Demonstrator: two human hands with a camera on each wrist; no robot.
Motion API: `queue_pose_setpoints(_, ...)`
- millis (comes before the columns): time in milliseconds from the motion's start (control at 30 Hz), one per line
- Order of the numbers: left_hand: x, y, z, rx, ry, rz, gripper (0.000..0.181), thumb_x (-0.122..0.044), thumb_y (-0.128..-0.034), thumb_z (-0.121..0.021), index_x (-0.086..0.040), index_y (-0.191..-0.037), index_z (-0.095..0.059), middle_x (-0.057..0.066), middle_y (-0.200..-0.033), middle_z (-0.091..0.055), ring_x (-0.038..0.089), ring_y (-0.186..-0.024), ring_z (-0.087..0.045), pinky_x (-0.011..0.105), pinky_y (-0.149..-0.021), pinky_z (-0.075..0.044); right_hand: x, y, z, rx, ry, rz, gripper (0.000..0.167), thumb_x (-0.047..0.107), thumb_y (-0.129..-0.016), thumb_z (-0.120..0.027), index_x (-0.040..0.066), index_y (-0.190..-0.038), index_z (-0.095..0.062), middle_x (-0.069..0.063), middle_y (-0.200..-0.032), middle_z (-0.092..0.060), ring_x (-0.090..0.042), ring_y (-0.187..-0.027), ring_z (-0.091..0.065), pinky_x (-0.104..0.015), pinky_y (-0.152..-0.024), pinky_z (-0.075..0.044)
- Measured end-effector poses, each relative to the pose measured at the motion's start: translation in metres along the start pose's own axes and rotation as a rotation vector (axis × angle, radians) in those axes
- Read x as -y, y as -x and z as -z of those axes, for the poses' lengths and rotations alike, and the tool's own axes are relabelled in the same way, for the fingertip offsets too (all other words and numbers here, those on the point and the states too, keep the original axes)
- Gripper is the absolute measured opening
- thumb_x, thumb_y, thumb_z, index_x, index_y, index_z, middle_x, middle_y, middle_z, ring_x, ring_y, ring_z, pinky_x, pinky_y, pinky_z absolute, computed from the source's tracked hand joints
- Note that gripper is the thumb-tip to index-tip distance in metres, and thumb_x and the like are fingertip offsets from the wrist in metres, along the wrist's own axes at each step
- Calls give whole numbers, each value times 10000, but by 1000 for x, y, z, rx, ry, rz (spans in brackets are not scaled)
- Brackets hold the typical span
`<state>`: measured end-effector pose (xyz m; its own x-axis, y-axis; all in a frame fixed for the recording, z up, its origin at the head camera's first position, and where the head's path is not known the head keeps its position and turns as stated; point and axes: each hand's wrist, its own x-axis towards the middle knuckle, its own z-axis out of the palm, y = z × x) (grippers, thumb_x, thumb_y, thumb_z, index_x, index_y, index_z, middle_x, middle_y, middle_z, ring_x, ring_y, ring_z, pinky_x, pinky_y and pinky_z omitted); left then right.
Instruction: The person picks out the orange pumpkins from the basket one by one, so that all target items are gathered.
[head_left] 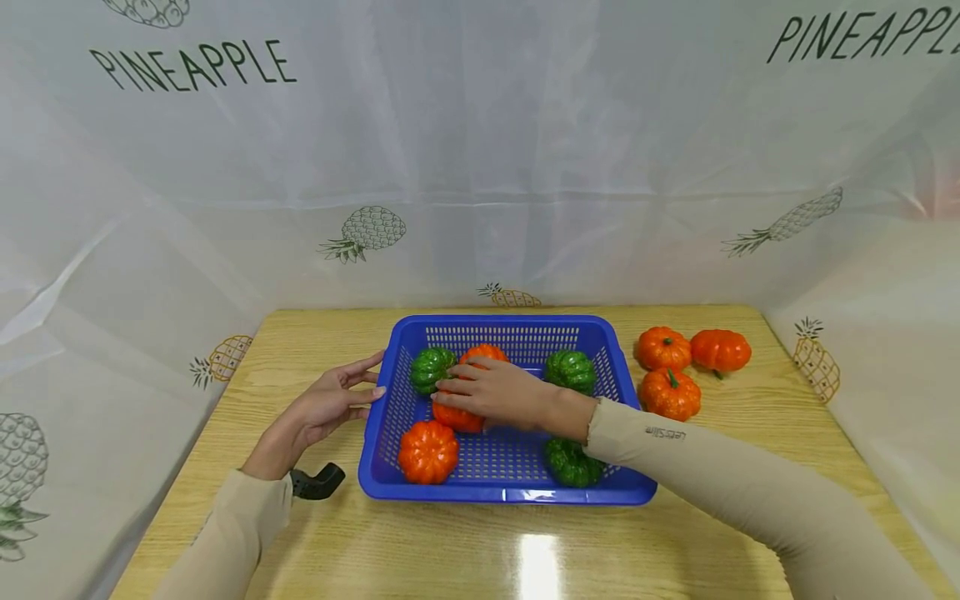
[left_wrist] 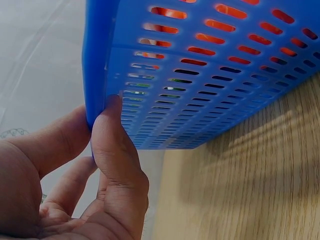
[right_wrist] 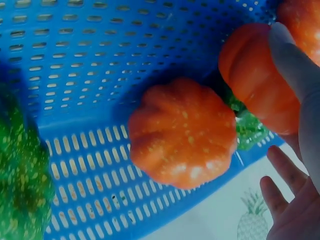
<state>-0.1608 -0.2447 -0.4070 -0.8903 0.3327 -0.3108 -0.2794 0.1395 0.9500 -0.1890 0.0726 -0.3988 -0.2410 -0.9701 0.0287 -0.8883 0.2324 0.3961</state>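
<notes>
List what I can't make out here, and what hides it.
Head view: the full shape of the gripped orange pumpkin; the right hand covers it.
Head view: part of the near-right green pumpkin; the right sleeve overlaps it.
Left wrist view: outlines of the orange contents; the basket wall hides them.
Right wrist view: a green pumpkin, cut by the left edge.

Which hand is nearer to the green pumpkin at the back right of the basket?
Right. The right hand is on an orange pumpkin, to the left of the green pumpkin. The left hand is farther, holding the blue basket's left rim, on the opposite side.
</notes>
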Motion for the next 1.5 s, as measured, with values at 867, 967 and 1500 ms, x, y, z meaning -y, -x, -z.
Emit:
queue_pose_setpoints(867,-3,2,-3,-4,-4,8,724,-35,-1074,-590,-68,-1692,-215,221,-1400,-483,138,-959,-702,292,-844,-630,-18,93,55,-142,-136,-362,954,674,-806,-776,120,-1552,-559,-57,-1533,-594,-319,-1409,-544,-520,-1188,-418)
queue_pose_setpoints(967,-3,2,-2,-7,-3,8,726,-36,-1073,-593,-72,-1693,-216,218,-1401,-482,134,-956,-702,293,-845,-629,-19,111,55,-193,-142,-395,972,659,-776,-808,106,-1540,-570,-71,-1504,-618,-339,-1380,-562,-535,-1169,-432)
queue_pose_setpoints(1500,-3,3,1,-14,-12,19,744,-49,-1062,-621,-76,-1690,-222,153,-1358,-553,131,-957,-711,302,-839,-634,-13,202,42,-434,-142,-608,935,813,-965,-365,56,-1445,-633,-176,-1285,-720,-420,-1217,-589,-635,-985,-482)
